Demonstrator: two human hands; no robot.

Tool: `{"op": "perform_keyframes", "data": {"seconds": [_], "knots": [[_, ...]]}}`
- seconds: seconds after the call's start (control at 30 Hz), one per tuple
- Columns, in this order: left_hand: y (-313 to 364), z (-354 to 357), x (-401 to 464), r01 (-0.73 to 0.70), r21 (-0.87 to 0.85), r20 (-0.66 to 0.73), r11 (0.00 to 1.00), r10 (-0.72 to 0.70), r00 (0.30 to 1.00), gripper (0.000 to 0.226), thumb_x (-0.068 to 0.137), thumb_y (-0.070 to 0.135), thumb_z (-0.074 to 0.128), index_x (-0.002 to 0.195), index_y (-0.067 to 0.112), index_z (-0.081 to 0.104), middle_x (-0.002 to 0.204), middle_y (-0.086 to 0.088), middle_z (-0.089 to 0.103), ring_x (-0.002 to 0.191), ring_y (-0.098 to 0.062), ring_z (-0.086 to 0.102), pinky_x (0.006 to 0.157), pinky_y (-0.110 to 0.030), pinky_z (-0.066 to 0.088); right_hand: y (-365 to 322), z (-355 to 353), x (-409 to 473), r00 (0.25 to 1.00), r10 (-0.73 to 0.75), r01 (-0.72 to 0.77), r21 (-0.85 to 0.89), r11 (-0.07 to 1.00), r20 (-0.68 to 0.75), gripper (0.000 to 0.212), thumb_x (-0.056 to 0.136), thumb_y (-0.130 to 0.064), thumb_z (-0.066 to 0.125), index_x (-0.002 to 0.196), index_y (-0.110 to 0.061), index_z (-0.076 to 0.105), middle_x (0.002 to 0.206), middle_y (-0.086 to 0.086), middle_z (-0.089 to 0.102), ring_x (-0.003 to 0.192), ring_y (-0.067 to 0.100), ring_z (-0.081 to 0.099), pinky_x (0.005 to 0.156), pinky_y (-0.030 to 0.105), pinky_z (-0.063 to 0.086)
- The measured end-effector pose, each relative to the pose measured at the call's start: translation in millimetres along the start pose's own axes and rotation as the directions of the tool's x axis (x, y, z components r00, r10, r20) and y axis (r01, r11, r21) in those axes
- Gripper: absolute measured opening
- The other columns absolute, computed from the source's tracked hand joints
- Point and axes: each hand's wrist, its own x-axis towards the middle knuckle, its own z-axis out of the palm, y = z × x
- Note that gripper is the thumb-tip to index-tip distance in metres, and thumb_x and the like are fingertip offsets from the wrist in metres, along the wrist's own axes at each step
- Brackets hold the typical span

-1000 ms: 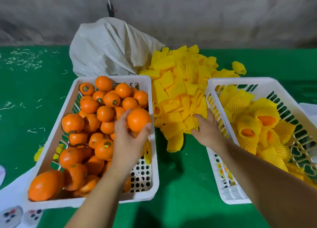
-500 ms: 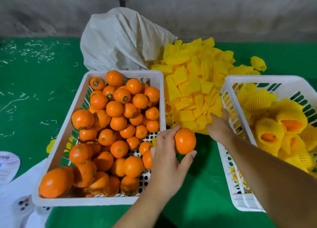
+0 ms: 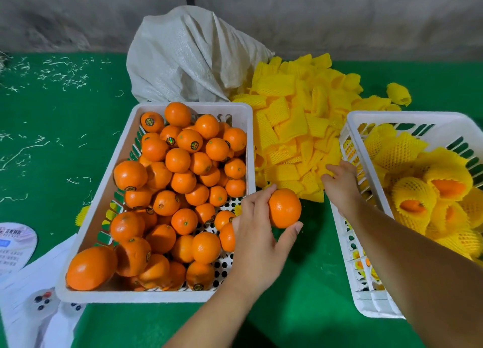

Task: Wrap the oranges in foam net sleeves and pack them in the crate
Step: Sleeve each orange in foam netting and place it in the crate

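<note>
Covering the whole work area is a green table (image 3: 52, 164), scattered with pale shreds on its far left. Largest of the things on it is the white crate (image 3: 192, 107) left of centre, heaped with bare oranges (image 3: 177, 180), many bearing small round stickers. At the right edge stands a second white crate (image 3: 350, 128), partly cut off by the frame, holding wrapped oranges (image 3: 415, 204), each in a yellow foam net with orange showing at the open ends. Between the two crates and farther back lies a loose pile of foam net sleeves (image 3: 292, 128), flat and yellow, spilling from beside a crumpled white woven sack (image 3: 188, 57) at the far side. White printed paper (image 3: 23, 282) lies at the near left corner, under the first crate's corner.

The right hand (image 3: 342, 183) reaches into the near edge of the sleeve pile, fingers bent down among the sleeves; whether it has one pinched cannot be told. The left hand (image 3: 261, 232) grips a single orange (image 3: 284, 208) between curled fingers and thumb, just right of the first crate's rim, above the green surface between the crates.
</note>
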Motion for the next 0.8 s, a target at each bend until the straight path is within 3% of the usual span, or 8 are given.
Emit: {"op": "perform_keyframes", "data": {"seconds": [0.17,0.27,0.33,0.37,0.43,0.6,0.7,0.8], "knots": [[3.1,-1.3,0.1,-0.041,0.102,0.004,0.994,0.041,0.999,0.073,0.096,0.054,0.069,0.156,0.040,0.030,0.144,0.018,0.032,0.133,0.000,0.034,0.106,-0.022,0.025,-12.6,4.6,3.4,0.997,0.065,-0.071,0.193,0.979,0.037,0.048,0.101,-0.019,0.057,0.149,-0.016,0.054,0.162,0.007,0.038,0.138,0.031,0.046,0.115,0.049,0.041],[4.6,2.4,-0.1,-0.128,0.244,0.061,0.961,0.117,0.991,0.072,0.096,0.052,0.070,0.156,0.034,0.034,0.147,0.007,0.039,0.135,-0.015,0.042,0.103,-0.035,0.034,-20.8,5.1,-6.7,0.992,0.124,-0.120,0.227,0.966,-0.007,0.043,0.100,-0.019,0.060,0.143,-0.017,0.061,0.119,0.013,0.071,0.090,0.017,0.068,0.074,0.033,0.054],[4.1,4.9,-0.1,-0.156,0.291,0.093,0.944,0.135,0.987,0.073,0.096,0.055,0.068,0.157,0.034,0.032,0.148,0.005,0.040,0.133,-0.018,0.044,0.104,-0.036,0.036,-28.8,3.8,-22.0,0.989,0.097,-0.071,0.220,0.973,-0.108,0.033,0.097,-0.023,0.059,0.127,-0.030,0.071,0.067,-0.008,0.068,0.044,0.003,0.050,0.043,0.024,0.041],[3.5,5.7,0.2,-0.153,0.292,0.094,0.944,0.131,0.987,0.073,0.096,0.056,0.066,0.157,0.035,0.031,0.148,0.005,0.040,0.133,-0.018,0.044,0.104,-0.036,0.036,-34.7,3.5,-32.1,0.984,0.060,-0.020,0.237,0.971,-0.167,0.029,0.095,-0.025,0.058,0.117,-0.037,0.072,0.060,-0.015,0.064,0.039,0.001,0.044,0.039,0.025,0.037],[3.0,5.9,1.1,-0.128,0.262,0.076,0.957,0.111,0.991,0.071,0.097,0.059,0.063,0.156,0.035,0.032,0.147,0.006,0.040,0.132,-0.017,0.044,0.104,-0.035,0.034,-49.1,2.7,-57.4,0.971,-0.046,0.109,0.263,0.959,-0.235,0.020,0.092,-0.034,0.058,0.101,-0.049,0.068,0.071,-0.025,0.065,0.048,0.000,0.050,0.045,0.029,0.041],[3.8,3.4,0.9,-0.085,0.146,0.058,0.986,0.078,0.995,0.072,0.096,0.065,0.061,0.156,0.034,0.035,0.146,0.008,0.040,0.131,-0.009,0.041,0.104,-0.032,0.033,-73.5,-8.0,-118.9,0.973,-0.171,0.214,0.329,0.920,-0.155,0.016,0.090,-0.056,0.062,0.104,-0.057,0.069,0.096,-0.022,0.073,0.088,-0.002,0.067,0.075,0.030,0.053],[6.6,-2.8,-0.9,-0.087,0.013,0.108,0.996,0.085,0.991,0.077,0.091,0.065,0.069,0.154,0.035,0.039,0.145,0.014,0.042,0.123,0.006,0.036,0.103,-0.022,0.030,-79.5,-23.2,-145.5,0.967,-0.211,0.118,0.484,0.867,0.143,0.035,0.086,-0.054,0.072,0.120,-0.053,0.067,0.116,-0.012,0.075,0.109,0.010,0.070,0.086,0.042,0.059],[9.7,-8.7,-3.3,-0.168,-0.043,0.192,0.985,0.173,0.966,0.078,0.088,0.059,0.077,0.152,0.031,0.043,0.146,0.013,0.043,0.125,0.001,0.044,0.104,-0.028,0.039,-82.3,-34.6,-159.4,0.899,-0.174,-0.137,0.635,0.761,0.403,0.051,0.087,-0.040,0.076,0.135,-0.046,0.061,0.124,-0.004,0.073,0.115,0.025,0.071,0.083,0.041,0.061]]}}
